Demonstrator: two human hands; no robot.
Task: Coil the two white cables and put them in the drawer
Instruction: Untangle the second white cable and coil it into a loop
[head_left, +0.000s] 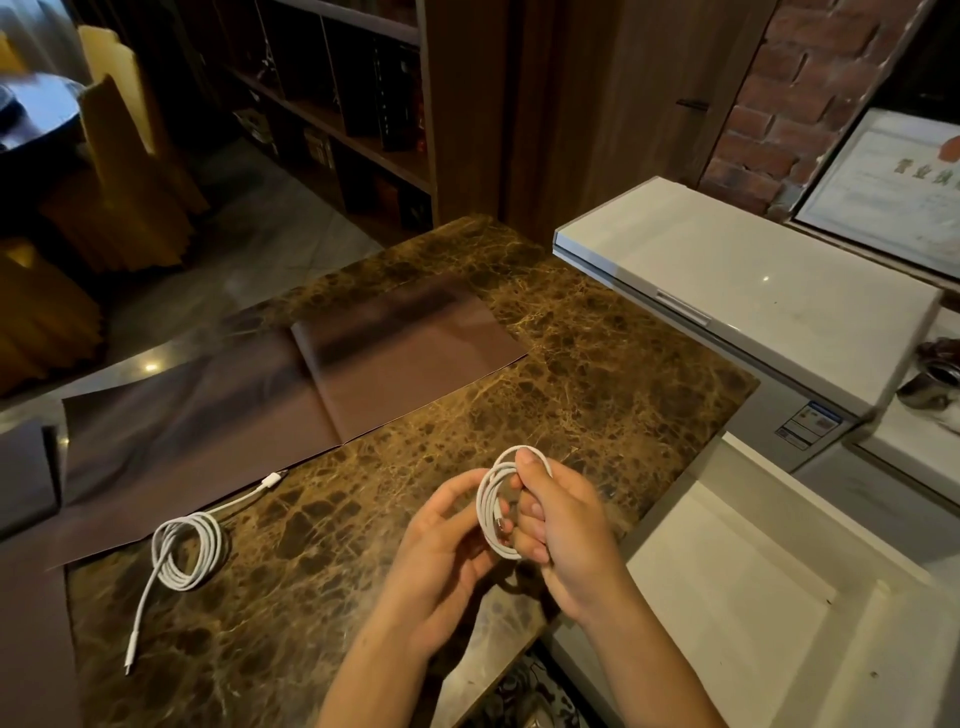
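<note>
A coiled white cable (491, 506) is held upright above the marble counter, near its right edge. My right hand (563, 525) grips the coil, thumb over its top loop and fingers through the ring. My left hand (441, 545) cups the coil's left side, fingertips touching the loops. A plug end shows inside the ring. The second white cable (187, 551) lies on the counter at the left, loosely coiled, with both ends trailing out. An open white drawer (737, 597) sits below the counter at the right.
A brown marble counter (571, 374) carries dark brown leather mats (218, 415) at its left and back. A white chest appliance (753, 280) stands at the right rear. Metal cups (930, 379) rest far right. Bookshelves and a brick wall stand behind.
</note>
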